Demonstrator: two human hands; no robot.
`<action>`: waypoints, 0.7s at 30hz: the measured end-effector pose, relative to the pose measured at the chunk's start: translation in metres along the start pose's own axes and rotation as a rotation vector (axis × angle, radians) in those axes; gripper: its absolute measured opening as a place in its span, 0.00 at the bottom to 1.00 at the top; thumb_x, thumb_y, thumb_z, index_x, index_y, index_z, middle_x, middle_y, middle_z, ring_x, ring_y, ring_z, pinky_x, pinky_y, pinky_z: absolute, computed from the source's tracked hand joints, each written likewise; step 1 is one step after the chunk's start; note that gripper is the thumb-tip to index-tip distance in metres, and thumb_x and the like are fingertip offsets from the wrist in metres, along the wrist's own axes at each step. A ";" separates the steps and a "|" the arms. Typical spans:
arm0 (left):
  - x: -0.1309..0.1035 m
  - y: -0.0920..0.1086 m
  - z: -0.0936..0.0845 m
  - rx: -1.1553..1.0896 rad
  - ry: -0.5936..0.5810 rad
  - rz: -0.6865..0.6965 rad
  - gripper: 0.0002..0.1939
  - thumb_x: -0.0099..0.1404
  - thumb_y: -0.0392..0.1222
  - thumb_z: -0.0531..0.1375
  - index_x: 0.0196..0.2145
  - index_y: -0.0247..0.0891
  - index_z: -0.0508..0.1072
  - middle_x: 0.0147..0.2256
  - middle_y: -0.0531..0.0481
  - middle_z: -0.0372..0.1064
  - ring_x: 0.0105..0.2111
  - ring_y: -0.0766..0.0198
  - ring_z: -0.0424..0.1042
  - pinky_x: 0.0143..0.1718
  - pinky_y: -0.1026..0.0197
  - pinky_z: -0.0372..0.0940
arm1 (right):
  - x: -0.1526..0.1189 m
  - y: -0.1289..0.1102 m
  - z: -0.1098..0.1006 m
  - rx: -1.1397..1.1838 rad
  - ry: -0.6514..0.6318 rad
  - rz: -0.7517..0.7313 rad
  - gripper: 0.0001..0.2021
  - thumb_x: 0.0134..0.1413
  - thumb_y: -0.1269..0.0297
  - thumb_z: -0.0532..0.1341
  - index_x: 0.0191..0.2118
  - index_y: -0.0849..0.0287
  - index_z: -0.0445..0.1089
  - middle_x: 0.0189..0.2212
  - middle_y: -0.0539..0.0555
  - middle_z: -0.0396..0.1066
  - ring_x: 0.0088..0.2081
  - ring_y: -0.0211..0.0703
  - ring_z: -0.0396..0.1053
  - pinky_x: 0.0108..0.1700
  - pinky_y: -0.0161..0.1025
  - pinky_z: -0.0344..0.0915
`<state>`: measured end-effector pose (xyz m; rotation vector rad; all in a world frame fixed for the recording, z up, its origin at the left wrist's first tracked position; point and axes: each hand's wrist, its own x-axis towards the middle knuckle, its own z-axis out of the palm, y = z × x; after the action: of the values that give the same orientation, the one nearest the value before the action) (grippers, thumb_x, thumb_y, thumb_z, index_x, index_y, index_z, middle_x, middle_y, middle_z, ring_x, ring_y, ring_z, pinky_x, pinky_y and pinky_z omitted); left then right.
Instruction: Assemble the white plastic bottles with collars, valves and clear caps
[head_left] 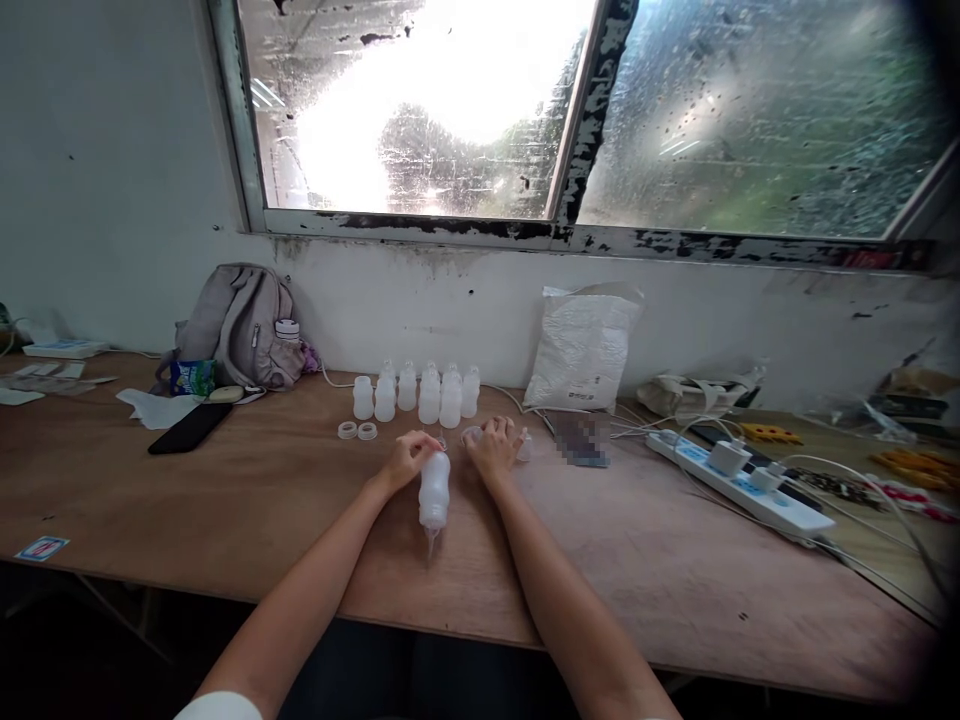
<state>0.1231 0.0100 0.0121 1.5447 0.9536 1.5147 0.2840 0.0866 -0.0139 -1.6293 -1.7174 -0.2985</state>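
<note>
A translucent white plastic bottle (434,490) is on the wooden table in front of me, with a narrow pointed end towards me. My left hand (409,460) has its fingers closed at the bottle's far end. To the right, my right hand (495,447) is low over the table with its fingers apart. By its thumb is a clear round piece (471,436), and another clear plastic piece (525,447) is beside its fingers. Several similar bottles (429,395) stand upright in a group behind my hands. Two translucent rings (367,431) lie before that group on the left.
At the left are a grey backpack (240,325), a black phone (190,428) and a white tissue (154,408). A white plastic bag (581,350) leans on the wall. A power strip (739,485) with chargers and cables lies right. The table's front edge (450,632) is near me.
</note>
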 end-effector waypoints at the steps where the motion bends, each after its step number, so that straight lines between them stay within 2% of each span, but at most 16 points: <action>1: -0.004 -0.001 0.004 0.035 -0.063 -0.018 0.03 0.47 0.39 0.63 0.22 0.38 0.74 0.27 0.47 0.69 0.32 0.61 0.66 0.36 0.64 0.59 | 0.000 -0.001 0.000 -0.006 -0.002 -0.004 0.15 0.44 0.63 0.50 0.36 0.65 0.65 0.44 0.65 0.62 0.52 0.57 0.49 0.51 0.58 0.36; 3: -0.009 -0.002 0.012 0.096 -0.135 -0.013 0.06 0.45 0.38 0.64 0.26 0.40 0.74 0.30 0.47 0.69 0.32 0.61 0.66 0.36 0.63 0.59 | 0.000 -0.004 -0.002 -0.009 -0.011 -0.004 0.15 0.44 0.64 0.50 0.37 0.65 0.65 0.45 0.66 0.61 0.53 0.57 0.48 0.51 0.59 0.36; 8: -0.012 0.003 0.024 0.265 -0.121 0.152 0.11 0.53 0.41 0.58 0.36 0.43 0.72 0.36 0.47 0.68 0.33 0.61 0.67 0.35 0.62 0.61 | 0.006 -0.006 -0.010 -0.039 0.017 0.006 0.17 0.43 0.62 0.51 0.38 0.66 0.66 0.45 0.67 0.62 0.53 0.57 0.49 0.52 0.58 0.35; 10: -0.013 0.005 0.024 0.323 -0.207 0.172 0.15 0.50 0.42 0.61 0.38 0.44 0.72 0.39 0.46 0.67 0.37 0.59 0.67 0.36 0.61 0.60 | 0.009 -0.005 -0.011 -0.063 0.019 -0.002 0.18 0.43 0.61 0.51 0.38 0.67 0.66 0.46 0.67 0.61 0.53 0.57 0.48 0.53 0.58 0.33; 13: -0.014 0.003 0.019 0.376 -0.337 0.088 0.19 0.42 0.42 0.65 0.37 0.44 0.72 0.38 0.48 0.69 0.37 0.57 0.67 0.37 0.62 0.60 | 0.012 -0.001 -0.008 -0.101 -0.041 -0.014 0.18 0.42 0.60 0.53 0.36 0.67 0.69 0.49 0.67 0.59 0.55 0.58 0.45 0.53 0.58 0.30; 15: -0.011 -0.003 0.015 0.330 -0.346 -0.034 0.15 0.43 0.41 0.65 0.33 0.42 0.74 0.32 0.49 0.70 0.33 0.59 0.68 0.33 0.63 0.61 | 0.012 0.002 -0.003 -0.110 -0.090 -0.006 0.17 0.42 0.59 0.53 0.35 0.66 0.70 0.49 0.67 0.59 0.56 0.59 0.44 0.53 0.59 0.30; 17: -0.007 -0.011 0.011 0.189 -0.265 -0.158 0.11 0.42 0.41 0.65 0.28 0.40 0.74 0.28 0.49 0.70 0.29 0.61 0.68 0.28 0.65 0.60 | 0.010 0.005 0.002 -0.105 -0.121 0.007 0.17 0.43 0.59 0.53 0.36 0.64 0.70 0.50 0.65 0.59 0.56 0.59 0.44 0.52 0.60 0.30; 21: 0.000 -0.023 0.004 -0.142 0.081 -0.305 0.12 0.41 0.41 0.66 0.26 0.36 0.71 0.26 0.47 0.69 0.26 0.63 0.67 0.23 0.66 0.60 | 0.007 0.007 0.003 -0.082 -0.144 0.046 0.16 0.43 0.60 0.54 0.37 0.64 0.70 0.51 0.66 0.58 0.57 0.59 0.42 0.52 0.61 0.33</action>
<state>0.1274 0.0201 -0.0081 1.1851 1.0506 1.4021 0.2898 0.0947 -0.0133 -1.7860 -1.7919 -0.2370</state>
